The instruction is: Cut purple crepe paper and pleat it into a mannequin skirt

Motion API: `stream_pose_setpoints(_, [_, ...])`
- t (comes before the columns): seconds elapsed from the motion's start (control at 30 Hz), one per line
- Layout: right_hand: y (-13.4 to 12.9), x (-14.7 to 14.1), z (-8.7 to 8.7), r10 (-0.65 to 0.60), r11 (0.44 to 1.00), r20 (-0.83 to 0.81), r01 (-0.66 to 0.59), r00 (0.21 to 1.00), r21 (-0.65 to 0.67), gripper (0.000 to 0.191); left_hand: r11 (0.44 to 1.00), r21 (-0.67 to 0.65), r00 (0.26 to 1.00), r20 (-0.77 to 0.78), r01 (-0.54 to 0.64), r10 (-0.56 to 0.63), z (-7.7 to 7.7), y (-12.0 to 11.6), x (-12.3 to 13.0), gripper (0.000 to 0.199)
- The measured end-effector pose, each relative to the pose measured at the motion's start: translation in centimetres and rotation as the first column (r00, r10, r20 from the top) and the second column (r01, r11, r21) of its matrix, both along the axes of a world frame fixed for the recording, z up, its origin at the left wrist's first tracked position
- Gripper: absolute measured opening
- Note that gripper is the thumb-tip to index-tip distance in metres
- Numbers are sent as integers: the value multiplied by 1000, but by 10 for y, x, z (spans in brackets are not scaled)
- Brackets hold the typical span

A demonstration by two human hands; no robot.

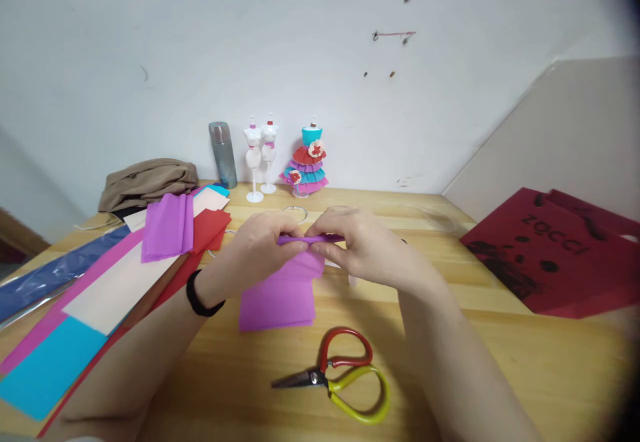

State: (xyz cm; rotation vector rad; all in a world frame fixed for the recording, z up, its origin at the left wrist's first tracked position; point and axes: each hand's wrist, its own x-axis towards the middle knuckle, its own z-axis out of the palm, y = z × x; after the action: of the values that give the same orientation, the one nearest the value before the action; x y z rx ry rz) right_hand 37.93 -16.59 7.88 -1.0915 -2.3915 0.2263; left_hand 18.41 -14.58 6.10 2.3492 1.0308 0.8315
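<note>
My left hand [265,242] and my right hand [353,242] meet above the table, each pinching the top edge of a purple sheet of crepe paper [293,269]. Thumbs are in front and fingers behind, along a narrow folded strip. Below the fold the sheet hangs down, over or joined to a flat purple piece [277,305]; I cannot tell which. Scissors [327,379] with one red and one yellow handle lie in front of the hands, their blades pointing left.
Coloured paper sheets [120,282] and a folded purple stack [167,229] lie at left. Behind stand a grey bottle [223,155], two white mini mannequins [253,155] and one in a ruffled paper dress [310,162]. A red paper bag [560,255] lies right.
</note>
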Motion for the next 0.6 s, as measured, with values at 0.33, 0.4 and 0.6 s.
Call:
stream_pose_setpoints(0.33, [6, 9, 3, -112, 980, -133, 87, 985, -181, 19, 982, -188, 1000, -13, -18, 15, 22, 12, -17, 23])
stream_pose_setpoints(0.4, [7, 11, 4, -120, 973, -160, 84, 980, -215, 19, 973, -229, 1000, -3, 15, -17, 27, 12, -22, 24])
stream_pose_setpoints(0.6, [11, 18, 5, -147, 961, -235, 82, 961, -264, 19, 959, -284, 1000, 26, 5, 3, 33, 16, -42, 22])
